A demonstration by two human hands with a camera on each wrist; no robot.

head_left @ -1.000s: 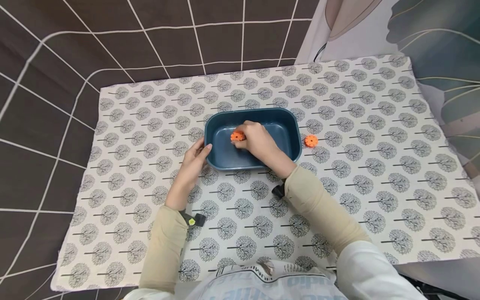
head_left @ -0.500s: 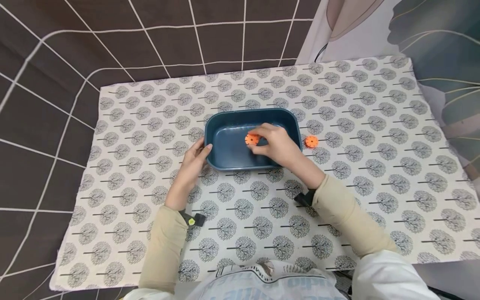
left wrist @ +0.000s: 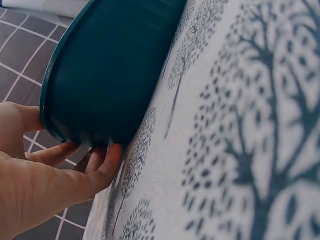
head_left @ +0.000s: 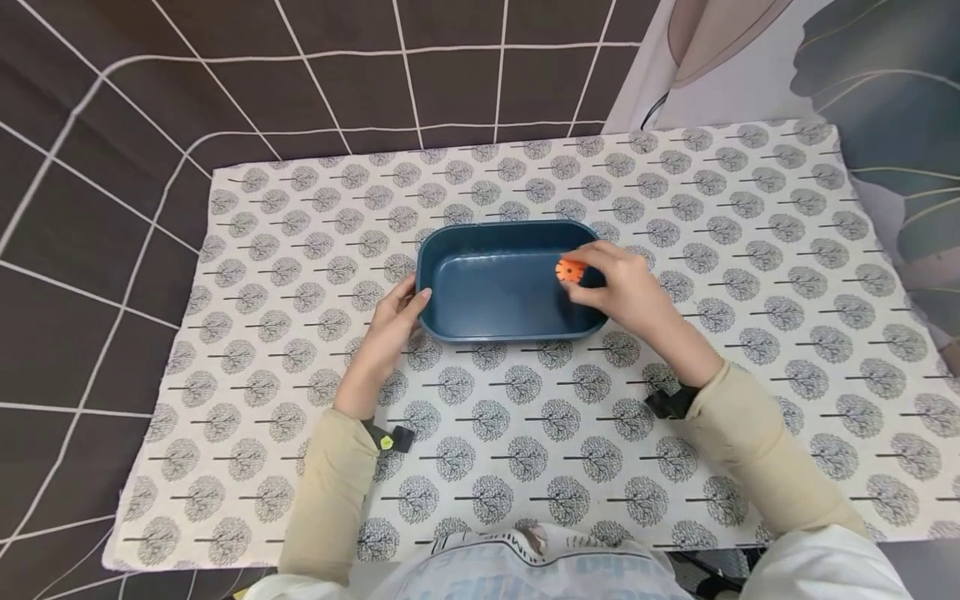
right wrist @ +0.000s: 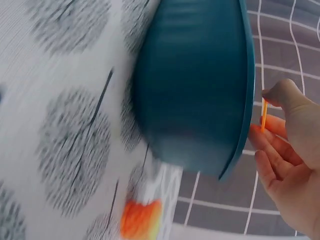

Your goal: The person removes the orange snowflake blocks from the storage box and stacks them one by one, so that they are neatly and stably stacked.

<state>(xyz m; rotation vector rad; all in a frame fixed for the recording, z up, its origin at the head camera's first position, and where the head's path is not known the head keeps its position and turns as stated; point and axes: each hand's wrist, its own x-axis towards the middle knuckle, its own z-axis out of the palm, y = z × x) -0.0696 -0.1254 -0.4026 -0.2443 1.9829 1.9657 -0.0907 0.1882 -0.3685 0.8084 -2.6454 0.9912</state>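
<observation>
In the head view, my right hand (head_left: 626,287) pinches an orange notched disc (head_left: 569,271) with a hole in its centre, above the right end of a dark blue plastic tub (head_left: 495,292). The right wrist view shows this disc (right wrist: 264,115) edge-on between thumb and fingertips, beside the tub's rim. My left hand (head_left: 390,329) holds the tub's left end, thumb over the rim and fingers against the outer wall, as the left wrist view shows on the tub (left wrist: 110,75). A second orange piece (right wrist: 140,220), blurred, sits on the cloth right of the tub; my right hand hides it in the head view.
A white cloth with a tree print (head_left: 300,467) covers the table. Dark curtain with white grid lines (head_left: 360,92) hangs behind and to the left. Patterned fabric (head_left: 892,125) hangs at the right. Each wrist carries a small black camera (head_left: 402,438).
My right hand has moved right with the orange disc, from the tub's middle to above its right end. It now covers the second orange piece. My left hand stays on the tub.
</observation>
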